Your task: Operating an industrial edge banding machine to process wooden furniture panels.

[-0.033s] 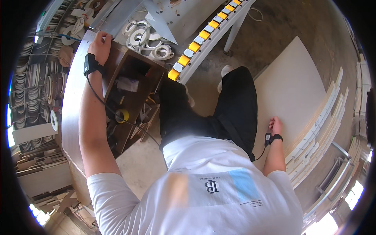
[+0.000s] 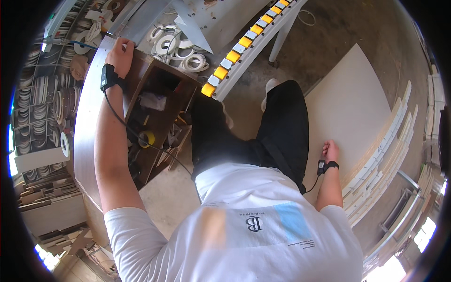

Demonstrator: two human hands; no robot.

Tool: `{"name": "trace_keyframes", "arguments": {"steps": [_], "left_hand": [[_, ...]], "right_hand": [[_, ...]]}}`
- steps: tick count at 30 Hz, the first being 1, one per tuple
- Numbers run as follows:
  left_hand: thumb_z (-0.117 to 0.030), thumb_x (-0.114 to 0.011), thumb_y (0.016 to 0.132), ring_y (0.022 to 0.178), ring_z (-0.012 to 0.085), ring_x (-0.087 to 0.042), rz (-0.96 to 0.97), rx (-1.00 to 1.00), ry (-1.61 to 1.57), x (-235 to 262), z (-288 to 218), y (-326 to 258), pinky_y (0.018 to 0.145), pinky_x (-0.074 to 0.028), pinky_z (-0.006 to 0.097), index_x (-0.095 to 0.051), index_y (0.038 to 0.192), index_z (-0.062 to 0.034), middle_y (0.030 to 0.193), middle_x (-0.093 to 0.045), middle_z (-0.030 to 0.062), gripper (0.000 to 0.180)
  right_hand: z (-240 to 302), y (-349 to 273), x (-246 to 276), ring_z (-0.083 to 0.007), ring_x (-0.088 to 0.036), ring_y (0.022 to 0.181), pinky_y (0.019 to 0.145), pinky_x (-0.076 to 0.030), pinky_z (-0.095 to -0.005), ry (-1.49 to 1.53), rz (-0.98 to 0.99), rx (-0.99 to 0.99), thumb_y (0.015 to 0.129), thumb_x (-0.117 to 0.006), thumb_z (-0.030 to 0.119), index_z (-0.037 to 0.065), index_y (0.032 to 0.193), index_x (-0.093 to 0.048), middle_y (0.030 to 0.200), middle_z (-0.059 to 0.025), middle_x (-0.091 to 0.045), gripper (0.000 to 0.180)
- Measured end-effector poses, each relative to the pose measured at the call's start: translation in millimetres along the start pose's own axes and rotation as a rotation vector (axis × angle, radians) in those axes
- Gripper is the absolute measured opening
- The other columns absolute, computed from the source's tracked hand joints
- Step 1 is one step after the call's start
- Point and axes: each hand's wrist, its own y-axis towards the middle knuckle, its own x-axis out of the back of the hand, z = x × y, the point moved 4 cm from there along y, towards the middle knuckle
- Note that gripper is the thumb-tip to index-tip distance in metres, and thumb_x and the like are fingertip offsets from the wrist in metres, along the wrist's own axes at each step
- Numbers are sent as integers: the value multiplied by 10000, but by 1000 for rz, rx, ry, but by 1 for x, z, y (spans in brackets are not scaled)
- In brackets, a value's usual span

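My left hand (image 2: 120,58) rests with curled fingers on the top of a brown wooden cabinet (image 2: 149,82), close to its far end. I see nothing held in it. My right hand (image 2: 331,150) hangs at my right side in a loose fist, in front of a large pale board (image 2: 352,94); no object shows in it. Each wrist wears a black strap with a small box, and a cable runs from it. Inside the cabinet's open shelves are a yellow tape roll (image 2: 147,138) and a whitish bundle (image 2: 152,101).
White edge-banding rolls (image 2: 176,47) lie beyond the cabinet. A conveyor rail with yellow rollers (image 2: 233,57) runs away to the far right. Racks of banding coils (image 2: 41,110) line the left. Stacked pale strips or panels (image 2: 376,164) stand at my right.
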Motion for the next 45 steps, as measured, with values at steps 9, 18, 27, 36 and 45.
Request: {"name": "trace_keyframes", "arguments": {"steps": [9,18,27,36,45], "left_hand": [[-454,-600,1014,971,396,-723,-3,11,15,1,-2,-1,856,-557,470,-708,1186,-166,985,-750,169,352],[-459,-610,1007,947,392,-725,-11,9,2,-1,0,-1,840,-557,470,-715,1177,-166,958,-747,160,354],[-452,-610,1007,931,390,-725,-10,-11,-15,-1,1,0,835,-556,469,-714,1162,-163,934,-741,160,344],[-458,-606,1008,934,388,-725,-9,-5,2,0,-1,-1,843,-557,465,-713,1171,-159,941,-742,164,356],[-459,-600,1010,959,391,-727,2,1,2,1,1,-1,854,-560,463,-710,1190,-167,970,-749,165,360]], "right_hand": [[5,-7,-2,-102,-491,457,451,-376,-276,7,-4,-24,951,-591,339,135,814,-665,633,17,-600,257],[7,-9,-3,-92,-494,462,456,-375,-267,-2,-13,-13,945,-612,345,138,822,-666,636,23,-602,247],[2,-4,-1,-92,-504,463,454,-380,-268,-8,5,-18,961,-616,376,135,846,-672,641,26,-606,273],[9,-10,-4,-89,-498,462,448,-371,-263,-8,16,11,970,-611,373,130,846,-679,637,22,-607,281],[6,-7,-3,-93,-495,456,446,-364,-267,2,6,9,970,-610,371,128,841,-674,630,20,-603,283]]}}
